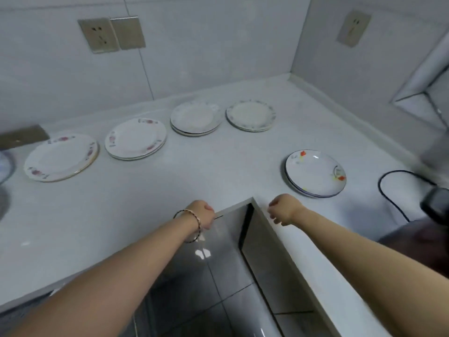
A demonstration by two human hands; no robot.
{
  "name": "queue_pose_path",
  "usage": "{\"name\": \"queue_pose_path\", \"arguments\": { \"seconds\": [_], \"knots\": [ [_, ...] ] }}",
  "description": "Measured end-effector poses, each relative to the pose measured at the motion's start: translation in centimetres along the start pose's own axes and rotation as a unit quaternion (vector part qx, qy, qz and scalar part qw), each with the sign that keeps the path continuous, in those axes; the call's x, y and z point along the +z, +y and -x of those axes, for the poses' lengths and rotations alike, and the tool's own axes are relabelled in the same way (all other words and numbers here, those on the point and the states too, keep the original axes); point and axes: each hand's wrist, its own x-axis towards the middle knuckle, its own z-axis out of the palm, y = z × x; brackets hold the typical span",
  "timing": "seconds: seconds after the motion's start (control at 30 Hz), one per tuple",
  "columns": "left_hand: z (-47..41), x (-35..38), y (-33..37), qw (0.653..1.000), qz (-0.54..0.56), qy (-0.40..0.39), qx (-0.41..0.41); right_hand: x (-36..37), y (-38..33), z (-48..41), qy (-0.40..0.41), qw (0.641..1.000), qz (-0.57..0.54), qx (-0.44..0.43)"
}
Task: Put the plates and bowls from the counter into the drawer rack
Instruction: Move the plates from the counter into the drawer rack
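Note:
Five low stacks of plates lie on the white L-shaped counter. Two pink-flowered stacks sit at the left, and two paler ones sit farther back. A blue-rimmed stack with red flowers is at the right. My left hand, with a bracelet on its wrist, hangs at the counter's inner corner, its fingers curled down out of sight past the edge. My right hand hovers beside it with loosely curled fingers and holds nothing. The grey cabinet fronts below are closed, and no rack shows.
A black cable loops across the right counter toward a dark blurred object. A blue-rimmed dish peeks in at the left edge. Wall sockets sit above the counter. Grey floor tiles lie between the cabinets.

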Motion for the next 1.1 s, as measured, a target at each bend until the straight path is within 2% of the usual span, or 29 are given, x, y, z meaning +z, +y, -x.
{"name": "queue_pose_path", "arguments": {
  "seconds": [0.17, 0.3, 0.5, 0.67, 0.9, 1.1],
  "knots": [
    [-5.4, 4.0, 5.9, 0.999, 0.019, -0.022, -0.018, -6.5, 4.4, -4.7, 0.093, 0.992, -0.026, 0.085],
    [-10.6, 7.6, 11.0, 0.996, 0.006, -0.091, -0.014, -10.5, 7.4, -9.2, 0.131, 0.976, -0.068, 0.158],
    [-19.2, 13.0, 18.1, 0.980, -0.012, -0.191, -0.045, -13.9, 12.7, -14.9, 0.156, 0.955, -0.060, 0.246],
    [-22.0, 15.4, 20.6, 0.966, 0.076, -0.225, -0.103, -13.4, 14.9, -16.7, 0.142, 0.933, -0.115, 0.308],
    [-23.1, 15.8, 19.8, 0.955, 0.132, -0.236, -0.118, -13.2, 14.9, -17.2, 0.136, 0.918, -0.204, 0.311],
    [-20.8, 12.0, 18.9, 0.959, 0.166, -0.215, -0.075, -13.1, 12.1, -15.4, 0.151, 0.915, -0.287, 0.238]
  ]
}}
